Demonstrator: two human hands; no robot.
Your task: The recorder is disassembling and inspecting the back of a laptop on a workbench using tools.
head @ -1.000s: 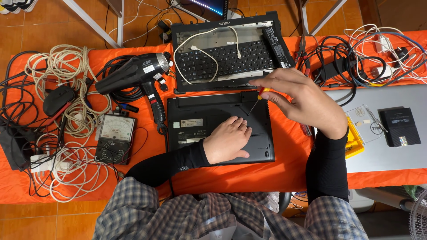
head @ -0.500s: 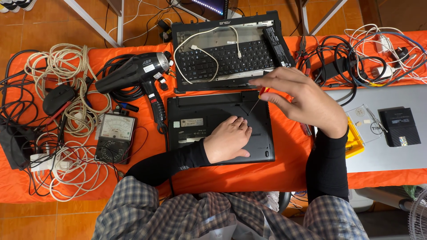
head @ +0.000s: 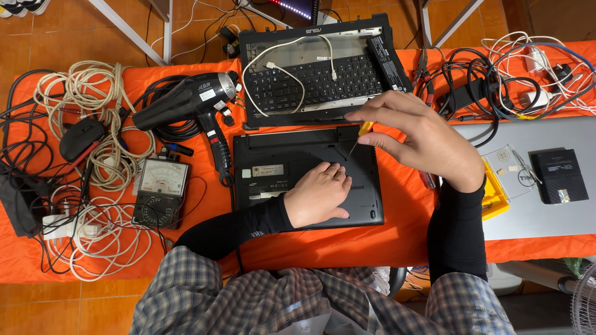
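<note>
A black laptop (head: pixel 273 167) lies upside down on the orange table (head: pixel 347 248) in front of me. My left hand (head: pixel 320 195) rests flat on its bottom panel, fingers bent. My right hand (head: pixel 422 139) pinches a small screwdriver (head: pixel 359 135) with a yellow handle, its tip pointing down at the laptop's underside near the rear edge, just above my left fingers.
A second dismantled laptop (head: pixel 316 77) with bare keyboard and a white cable lies behind. A black heat gun (head: pixel 189 99), an analog multimeter (head: pixel 160 192) and coiled cables (head: pixel 87 124) crowd the left. A grey laptop lid (head: pixel 534 211), a yellow tray (head: pixel 493 192) and more cables (head: pixel 496 74) sit right.
None of note: my right hand holds the screwdriver at the same spot on the laptop, and my left hand has stayed flat on the panel.
</note>
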